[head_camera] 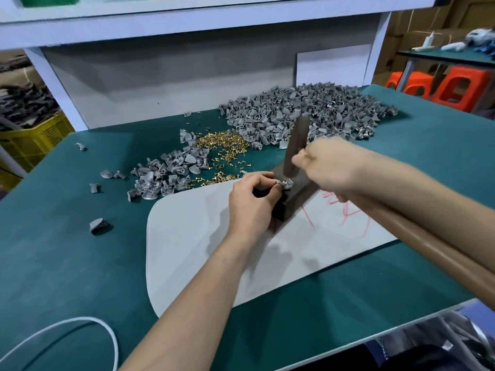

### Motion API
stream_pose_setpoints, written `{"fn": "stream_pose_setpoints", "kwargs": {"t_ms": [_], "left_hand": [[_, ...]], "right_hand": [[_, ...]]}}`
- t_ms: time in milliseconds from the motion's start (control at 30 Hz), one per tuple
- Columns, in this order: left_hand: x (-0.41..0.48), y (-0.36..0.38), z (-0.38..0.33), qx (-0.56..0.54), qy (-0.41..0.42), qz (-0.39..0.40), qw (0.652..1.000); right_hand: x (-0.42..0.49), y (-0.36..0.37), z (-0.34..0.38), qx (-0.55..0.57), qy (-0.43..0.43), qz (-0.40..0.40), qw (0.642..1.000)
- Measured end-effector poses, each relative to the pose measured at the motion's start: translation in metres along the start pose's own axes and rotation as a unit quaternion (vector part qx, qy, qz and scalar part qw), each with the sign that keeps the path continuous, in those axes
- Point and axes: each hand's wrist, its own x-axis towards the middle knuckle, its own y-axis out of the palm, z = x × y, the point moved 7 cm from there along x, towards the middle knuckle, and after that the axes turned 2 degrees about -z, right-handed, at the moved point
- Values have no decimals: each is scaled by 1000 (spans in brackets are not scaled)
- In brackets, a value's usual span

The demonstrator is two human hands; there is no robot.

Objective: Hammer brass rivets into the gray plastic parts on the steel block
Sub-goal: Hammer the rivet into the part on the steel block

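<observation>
A dark steel block (297, 195) stands on a pale grey mat (203, 236). My left hand (251, 202) pinches a small gray plastic part (284, 183) with a rivet on the block's top. My right hand (329, 164) grips a hammer, whose dark head (294, 145) hangs blurred just above the part and whose brown handle (417, 236) runs to the lower right. Loose brass rivets (222, 145) lie in a heap behind the block. A big pile of gray plastic parts (308, 116) fills the back right.
A smaller pile of gray parts (166, 172) lies left of the rivets, with strays (97, 224) on the green table top (67, 250). A white cable (80, 325) loops at the front left. A yellow crate (34, 140) and orange stools (455, 87) stand off the table.
</observation>
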Motion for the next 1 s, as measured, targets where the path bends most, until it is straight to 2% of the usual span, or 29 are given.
{"fn": "stream_pose_setpoints", "kwargs": {"t_ms": [67,233,367,400,500,633,733,867,933,1000], "left_hand": [[0,0,0,-13,-6,-6,1000],[1,1,6,-40,-16,4,999],[1,1,3,-15,-7,-6,1000],[2,1,5,-28,-16,-8,999],[0,5,10,-84,-40,-2,996],[2,1,3,-38,-8,-5,999],[3,0,3,-27,6,0,1000],[3,1,5,-42,-14,-10,999],[3,0,2,-20,-8,-11,1000],[1,0,1,-12,-5,-7,1000]], "right_hand": [[3,-11,3,-15,-25,-44,999],[5,11,-1,-50,-11,25,998],[9,-12,3,-10,-35,-43,998],[9,-7,3,14,-29,-36,999],[3,5,4,-8,-11,18,1000],[6,-7,8,-31,-33,-10,999],[6,9,2,-36,-13,35,999],[18,-20,-19,78,7,-40,996],[25,-22,-35,216,22,-63,974],[36,-8,-53,327,53,-42,943]]}}
